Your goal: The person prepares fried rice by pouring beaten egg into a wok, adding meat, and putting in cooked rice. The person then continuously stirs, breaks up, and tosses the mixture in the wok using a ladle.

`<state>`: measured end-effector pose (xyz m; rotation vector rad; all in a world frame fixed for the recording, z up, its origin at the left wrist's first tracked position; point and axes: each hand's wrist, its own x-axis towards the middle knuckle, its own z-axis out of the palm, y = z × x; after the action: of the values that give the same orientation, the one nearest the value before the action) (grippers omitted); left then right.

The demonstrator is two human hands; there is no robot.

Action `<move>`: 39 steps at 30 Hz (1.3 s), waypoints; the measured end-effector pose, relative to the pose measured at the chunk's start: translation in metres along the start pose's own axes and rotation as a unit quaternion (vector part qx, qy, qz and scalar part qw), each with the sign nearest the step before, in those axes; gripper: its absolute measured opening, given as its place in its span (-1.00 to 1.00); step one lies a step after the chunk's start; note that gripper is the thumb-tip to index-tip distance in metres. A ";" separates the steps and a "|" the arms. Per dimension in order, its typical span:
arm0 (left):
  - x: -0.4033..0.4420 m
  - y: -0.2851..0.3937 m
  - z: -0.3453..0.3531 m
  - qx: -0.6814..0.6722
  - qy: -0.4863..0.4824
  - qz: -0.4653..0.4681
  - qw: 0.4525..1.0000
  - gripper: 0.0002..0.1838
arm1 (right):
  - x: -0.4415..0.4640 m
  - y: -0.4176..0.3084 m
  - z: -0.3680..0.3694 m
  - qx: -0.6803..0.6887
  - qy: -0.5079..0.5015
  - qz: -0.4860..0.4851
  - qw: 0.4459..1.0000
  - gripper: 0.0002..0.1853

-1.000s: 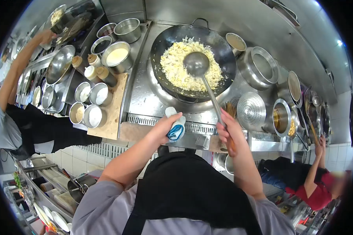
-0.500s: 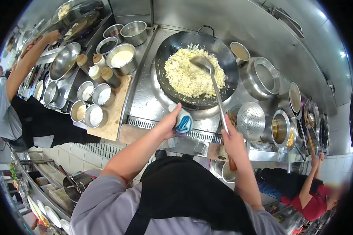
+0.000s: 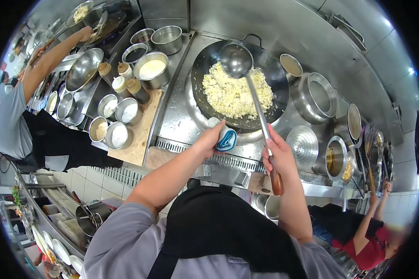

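Observation:
My right hand (image 3: 279, 153) is wrapped round the long handle of a metal ladle (image 3: 256, 95). The ladle's bowl hangs over the far part of a black wok (image 3: 278, 79), above the rice. Pale yellow fried rice (image 3: 237, 95) with bits of egg lies in the wok's middle. With my left hand (image 3: 212, 139) I grip a folded white and blue cloth (image 3: 227, 139) at the wok's near rim. The cloth hides the wok's handle there, so I cannot see whether it is clasped.
Left of the stove stand metal pots of seasonings (image 3: 119, 136), squeeze bottles (image 3: 137, 89) and a pot of pale yellow liquid (image 3: 152, 69). A perforated skimmer (image 3: 302, 146) and stacked bowls (image 3: 319, 95) lie to the right. Co-workers work at far left (image 3: 46, 69) and lower right (image 3: 368, 242).
The ladle's bowl has risen off the rice toward the wok's far side and turned, so its round bowl faces my view. The cloth stays at the near rim. My view has shifted slightly.

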<state>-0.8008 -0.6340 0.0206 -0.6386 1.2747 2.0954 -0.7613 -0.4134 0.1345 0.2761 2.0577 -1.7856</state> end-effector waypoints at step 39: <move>0.011 0.004 0.006 -0.025 0.008 0.027 0.999 -0.68 | 0.059 -0.012 -0.014 -0.293 0.083 -0.074 0.950 -0.45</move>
<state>-0.8114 -0.6270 0.0185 -0.6502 1.2643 2.1777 -0.8221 -0.4086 0.1222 0.0978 2.6740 -1.1674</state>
